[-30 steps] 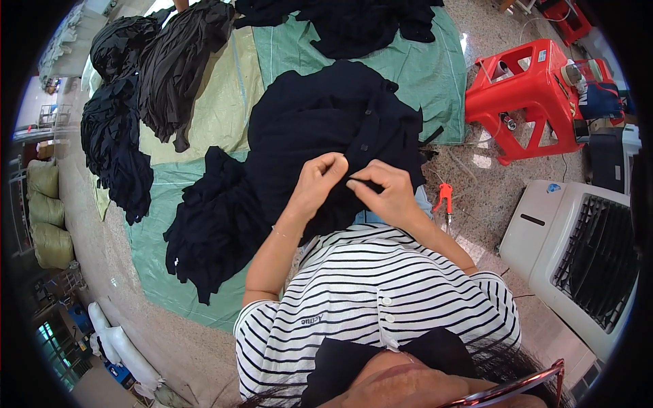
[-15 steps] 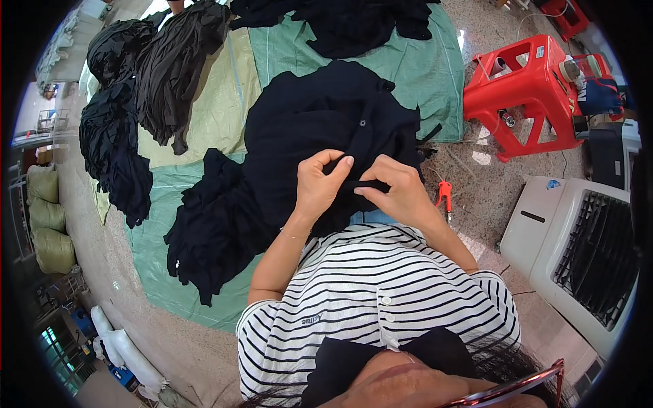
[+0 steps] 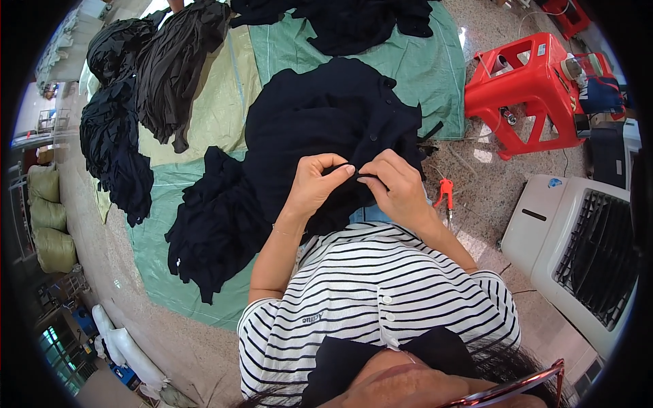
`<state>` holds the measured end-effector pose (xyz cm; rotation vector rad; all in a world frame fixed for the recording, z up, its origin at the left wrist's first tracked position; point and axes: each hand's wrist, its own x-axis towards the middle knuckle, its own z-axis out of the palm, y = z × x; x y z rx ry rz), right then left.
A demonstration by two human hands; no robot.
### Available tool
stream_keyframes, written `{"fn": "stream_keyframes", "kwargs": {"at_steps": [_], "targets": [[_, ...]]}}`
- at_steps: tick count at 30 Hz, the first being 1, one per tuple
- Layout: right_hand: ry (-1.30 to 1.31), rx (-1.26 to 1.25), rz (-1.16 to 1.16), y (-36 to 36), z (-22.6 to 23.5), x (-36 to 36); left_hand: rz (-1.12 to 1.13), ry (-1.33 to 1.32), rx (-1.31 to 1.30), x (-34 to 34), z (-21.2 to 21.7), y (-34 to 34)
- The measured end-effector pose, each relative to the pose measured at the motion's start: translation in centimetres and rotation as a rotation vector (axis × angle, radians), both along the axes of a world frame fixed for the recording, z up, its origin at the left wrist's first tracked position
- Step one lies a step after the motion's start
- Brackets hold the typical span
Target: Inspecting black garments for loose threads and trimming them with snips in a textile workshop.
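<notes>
A dark navy garment [image 3: 306,115] with buttons along one edge lies heaped across my lap and in front of me. My left hand [image 3: 316,178] pinches a fold of it between thumb and fingertips. Close beside it, my right hand [image 3: 393,178] pinches the same dark cloth, its fingertips almost meeting the left ones. A dark button [image 3: 373,138] shows on the strip just above the hands. What lies right between the fingertips is too small and dark to make out.
Dark garments [image 3: 211,224] lie on a green sheet [image 3: 183,197] at left, with more piles [image 3: 180,68] farther off. To the right stand a red stool [image 3: 517,88] holding jars, a red-handled air gun [image 3: 444,195], and a white air cooler [image 3: 544,217].
My hands have come closer together, the right one moving slightly left and up. The buttoned strip has shifted, and a button formerly higher up now sits nearer my right hand.
</notes>
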<state>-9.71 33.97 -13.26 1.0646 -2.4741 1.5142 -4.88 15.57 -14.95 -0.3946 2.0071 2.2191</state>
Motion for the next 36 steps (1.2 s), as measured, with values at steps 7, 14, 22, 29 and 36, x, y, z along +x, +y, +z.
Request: {"fn": "stream_keyframes", "kwargs": {"at_steps": [7, 14, 22, 29, 36], "targets": [[0.068, -0.04, 0.005, -0.3, -1.1, 0.5, -0.122, -0.042, -0.007, 0.4, -1.0, -0.3], [-0.073, -0.103, -0.01, -0.1, -1.7, 0.3, 0.011, 0.181, -0.161, 1.6, -1.5, 0.8], [-0.261, -0.142, -0.008, 0.2, -2.4, 0.3, -0.094, 0.378, -0.508, 1.4, 0.1, 1.0], [-0.618, -0.196, -0.029, -0.1, -2.8, 0.2, 0.031, 0.276, -0.314, 2.0, -1.9, 1.8], [-1.071, -0.506, -0.023, -0.4, -4.7, 0.1, 0.127, 0.126, -0.05, 2.2, -2.4, 2.9]]}}
